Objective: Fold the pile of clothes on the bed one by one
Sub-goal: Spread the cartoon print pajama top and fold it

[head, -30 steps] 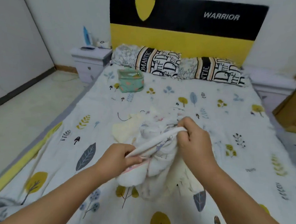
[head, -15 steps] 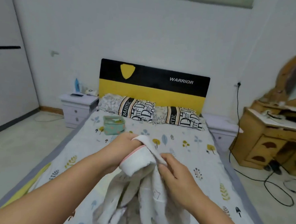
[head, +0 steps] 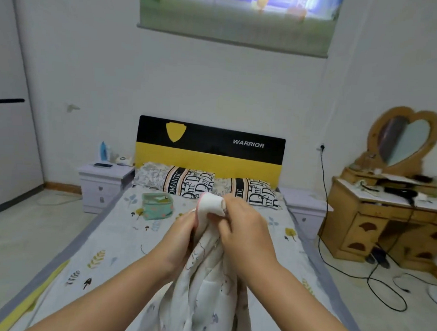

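Now the white printed garment (head: 207, 271) is lifted clear of the bed (head: 101, 255), where a second ago it lay bunched in the pile; one piece is picked out, unfolded yet. Left hand (head: 181, 229) and right hand (head: 244, 227) both clench its upper edge. The teal pouch (head: 157, 205) sits near the pillows, contents hidden.

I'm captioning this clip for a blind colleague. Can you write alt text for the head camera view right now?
Two hands, the left hand and the right hand, grip the top of a white printed garment lifted above a leaf-patterned bed. Behind are pillows, a teal pouch and a black-and-yellow headboard.
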The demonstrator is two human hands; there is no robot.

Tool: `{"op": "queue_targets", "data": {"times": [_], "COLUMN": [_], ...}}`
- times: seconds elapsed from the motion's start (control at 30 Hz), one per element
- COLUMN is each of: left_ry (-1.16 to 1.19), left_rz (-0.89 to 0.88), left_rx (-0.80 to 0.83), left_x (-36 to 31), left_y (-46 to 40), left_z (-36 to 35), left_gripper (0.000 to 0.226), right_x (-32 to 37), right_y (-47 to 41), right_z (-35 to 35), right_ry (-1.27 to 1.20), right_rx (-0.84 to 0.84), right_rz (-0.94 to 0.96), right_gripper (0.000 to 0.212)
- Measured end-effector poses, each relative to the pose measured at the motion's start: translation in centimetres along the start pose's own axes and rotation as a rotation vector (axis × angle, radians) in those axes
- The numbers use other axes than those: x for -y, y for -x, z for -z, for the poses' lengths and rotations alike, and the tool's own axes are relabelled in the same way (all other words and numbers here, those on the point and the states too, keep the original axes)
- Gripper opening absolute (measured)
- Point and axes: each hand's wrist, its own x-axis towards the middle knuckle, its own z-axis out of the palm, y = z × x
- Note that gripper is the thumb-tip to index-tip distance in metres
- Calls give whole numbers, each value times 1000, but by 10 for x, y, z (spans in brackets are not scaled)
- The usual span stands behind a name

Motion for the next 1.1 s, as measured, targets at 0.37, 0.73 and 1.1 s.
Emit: {"op": "queue_targets", "data": {"times": [0.37, 0.73, 1.1], "left_ry": [-770, -533, -887], "left_rz": [-97, -132, -176], "left_rx": [-198, -259, -272], "left_x": [27, -16, -61], "left_y": [58, 55, 55], "left_z": [16, 14, 27], "left_gripper": [24, 26, 44], "right_x": [8, -46, -68], "right_y": [-7, 52, 100], "right_z": [55, 48, 40], "right_ry": [-31, -297, 186], "right_rx": [-222, 29, 453], "right_rz": [-157, -521, -525], "right_gripper": [23, 29, 22]}}
